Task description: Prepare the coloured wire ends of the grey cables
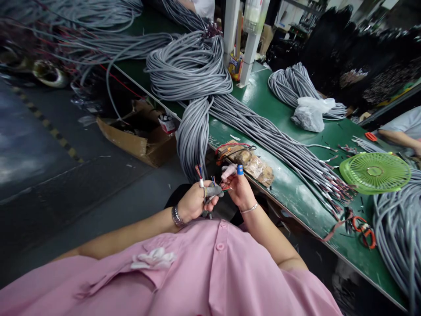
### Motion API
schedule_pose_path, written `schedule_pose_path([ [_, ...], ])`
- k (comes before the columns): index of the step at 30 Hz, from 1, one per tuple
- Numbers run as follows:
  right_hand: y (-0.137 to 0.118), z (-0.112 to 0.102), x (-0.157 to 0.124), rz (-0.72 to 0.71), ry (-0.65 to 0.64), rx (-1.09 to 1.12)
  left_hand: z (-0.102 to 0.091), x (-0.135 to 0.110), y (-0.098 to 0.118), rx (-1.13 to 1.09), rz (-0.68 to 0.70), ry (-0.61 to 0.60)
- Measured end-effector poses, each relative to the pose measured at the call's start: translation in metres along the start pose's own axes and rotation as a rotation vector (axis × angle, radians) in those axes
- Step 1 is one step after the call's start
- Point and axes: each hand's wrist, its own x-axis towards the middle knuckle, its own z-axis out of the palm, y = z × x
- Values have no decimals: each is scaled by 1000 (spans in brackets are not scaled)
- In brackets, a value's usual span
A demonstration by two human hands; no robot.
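view: looking down from the wearer's head over a pink shirt (210, 272) - both bare forearms reach forward to the near edge of a long green table (283, 184).
left hand (194, 202): curled shut around a short grey cable end (214, 191), thumb and fingers pressed on it; a fingertip wears a pale cover and a metal watch band sits on the wrist.
right hand (240, 189): touching the left hand's fingers, its thumb and fingertips pinching the thin coloured wires (226, 187) that stick out of the cable end; one raised finger has a blue cover (240, 169), the one beside it a pinkish one; a thin bracelet is on the wrist.
where the cable end is: held in the air between the two hands, just in front of the chest, near the table edge but not resting on it.
on the table, close by: a brown wrapped block (253, 166) with red and black wires on top, just beyond the right hand.
cable bundles: a thick grey cable bundle (194, 66) is coiled at the far left of the table and droops over its edge - more grey strands run right along the table, stripped ends showing.
right side: a green fan grille (375, 172) lying flat, a white plastic bag (311, 113) on another grey coil, and a co-worker's arm (399, 138) at the far right edge.
floor, left: an open cardboard box (138, 140) beside the table.
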Motion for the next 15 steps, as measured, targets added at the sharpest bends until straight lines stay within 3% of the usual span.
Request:
schedule_pose_path([
  [6, -4, -3, -2, 60, -22, 10, -1, -9, 4, 13, 35, -7],
  [11, -4, -1, -4, -84, -6, -70, 0, -8, 8, -3, 61, 9],
  [15, -1, 1, -5, -75, -24, -70, 3, -6, 9, -29, 81, 27],
])
